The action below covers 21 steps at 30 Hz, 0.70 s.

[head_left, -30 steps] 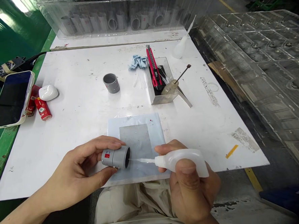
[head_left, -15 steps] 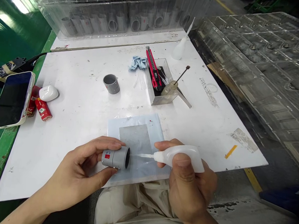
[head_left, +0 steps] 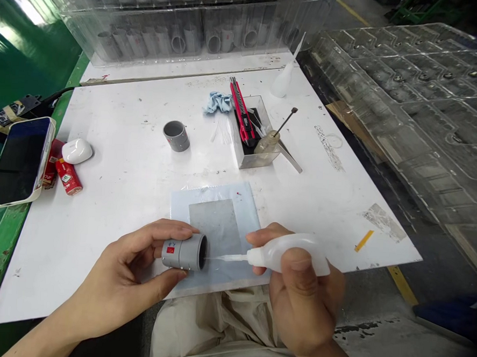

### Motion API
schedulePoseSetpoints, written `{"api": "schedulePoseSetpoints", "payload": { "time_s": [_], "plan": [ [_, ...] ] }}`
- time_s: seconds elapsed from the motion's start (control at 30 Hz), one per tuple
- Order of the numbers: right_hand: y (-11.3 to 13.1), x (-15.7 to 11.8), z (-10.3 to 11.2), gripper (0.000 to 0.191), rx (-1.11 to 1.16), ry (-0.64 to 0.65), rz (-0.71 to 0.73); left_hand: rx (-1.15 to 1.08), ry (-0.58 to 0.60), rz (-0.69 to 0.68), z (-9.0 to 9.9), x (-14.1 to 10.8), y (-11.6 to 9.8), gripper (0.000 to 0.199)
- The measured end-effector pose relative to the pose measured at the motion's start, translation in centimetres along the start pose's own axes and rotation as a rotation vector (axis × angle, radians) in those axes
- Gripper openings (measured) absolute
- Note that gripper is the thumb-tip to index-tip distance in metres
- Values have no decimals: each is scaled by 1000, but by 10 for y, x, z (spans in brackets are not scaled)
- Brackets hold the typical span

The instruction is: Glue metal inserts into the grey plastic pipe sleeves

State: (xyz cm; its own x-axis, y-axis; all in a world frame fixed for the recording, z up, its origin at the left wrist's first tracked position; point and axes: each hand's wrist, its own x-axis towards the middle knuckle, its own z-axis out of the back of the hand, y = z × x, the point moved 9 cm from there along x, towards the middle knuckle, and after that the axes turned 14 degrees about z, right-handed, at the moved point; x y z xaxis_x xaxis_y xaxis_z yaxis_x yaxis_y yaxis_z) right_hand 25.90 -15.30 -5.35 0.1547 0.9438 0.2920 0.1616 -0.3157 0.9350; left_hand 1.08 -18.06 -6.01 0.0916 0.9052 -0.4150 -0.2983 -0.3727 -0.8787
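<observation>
Between the thumb and fingers of my left hand (head_left: 129, 282) is a grey cylinder (head_left: 184, 251) with a small red mark, lying sideways, its open end facing right. My right hand (head_left: 302, 295) grips a translucent white squeeze bottle (head_left: 294, 252), and its thin nozzle points left at the rim of that opening. Whether the tip touches the rim I cannot tell. Beneath both is a light blue sheet (head_left: 248, 211) with a grey square (head_left: 215, 220) on it. Farther back a second grey cylinder (head_left: 176, 136) stands upright on the white table (head_left: 112, 192).
A clear box (head_left: 259, 161) holds a red cutter (head_left: 242, 111) and a small glass jar (head_left: 267, 141). Blue crumpled cloth (head_left: 218, 102) lies beside it, another bottle (head_left: 282, 81) behind. At left are a phone (head_left: 19, 162), white case (head_left: 77, 151) and red packet (head_left: 69, 177). Clear trays (head_left: 389, 96) flank the table.
The bottle in my right hand has shifted slightly right, its nozzle a little lower. My left hand and the cylinder are nearly still. The camera view has moved slightly.
</observation>
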Motion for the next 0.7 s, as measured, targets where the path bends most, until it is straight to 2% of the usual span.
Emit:
{"api": "schedulePoseSetpoints", "payload": {
  "time_s": [0.17,0.27,0.37,0.47,0.6,0.7],
  "plan": [
    [3,6,10,41,56,-166,-5,-89,-14,21,5,4,4,47],
    [6,6,12,41,47,-195,-16,-143,-50,-44,10,6,-3,33],
    [12,4,8,38,20,-155,1,-159,-16,-66,8,5,-8,16],
    [15,0,2,34,32,-94,23,-170,-8,-73,6,5,-9,21],
    [9,-2,-6,33,61,-13,9,-121,-21,-115,4,5,-12,44],
    [3,-3,-6,35,72,-1,-19,-59,-15,-101,3,4,-8,41]
  ]
}}
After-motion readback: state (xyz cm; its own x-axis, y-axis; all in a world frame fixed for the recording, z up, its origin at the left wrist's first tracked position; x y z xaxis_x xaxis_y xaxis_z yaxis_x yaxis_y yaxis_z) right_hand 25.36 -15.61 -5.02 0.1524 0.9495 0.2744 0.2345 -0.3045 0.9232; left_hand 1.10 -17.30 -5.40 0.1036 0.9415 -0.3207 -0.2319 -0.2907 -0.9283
